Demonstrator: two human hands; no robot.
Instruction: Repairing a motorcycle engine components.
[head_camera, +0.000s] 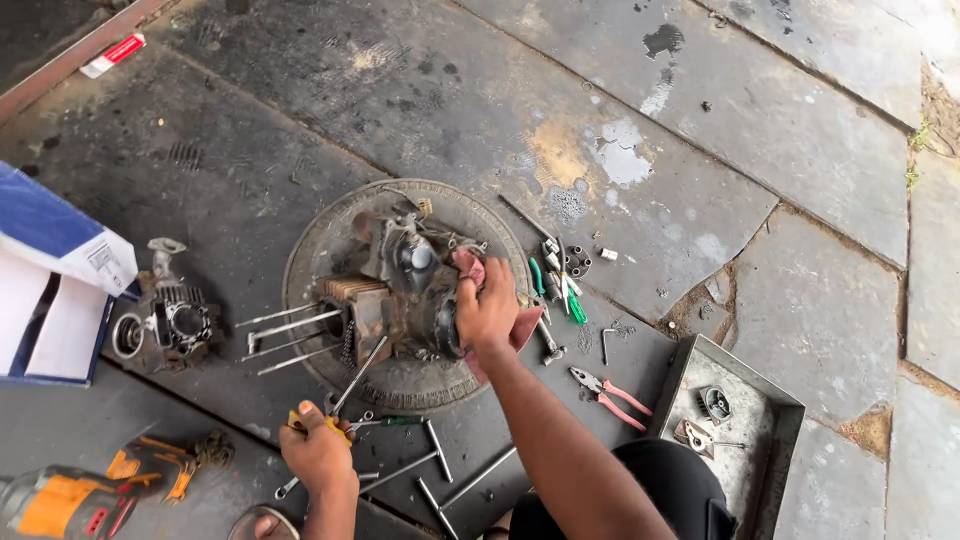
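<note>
A greasy engine block (400, 290) with long studs sits on a round metal tray (320, 240) on the stone floor. My right hand (487, 310) presses a pink rag (520, 330) against the engine's right side. My left hand (318, 450) grips a yellow-handled screwdriver (350, 385); its shaft points up toward the engine's lower edge. Loose rods and T-wrenches (440, 470) lie by my left hand.
A cylinder part (175, 320) lies left of the tray beside a blue and white box (55, 290). An orange power tool (80, 495) rests at bottom left. Red-handled pliers (612, 392), green-handled tools (560, 285) and a rectangular metal tray (770, 400) are to the right.
</note>
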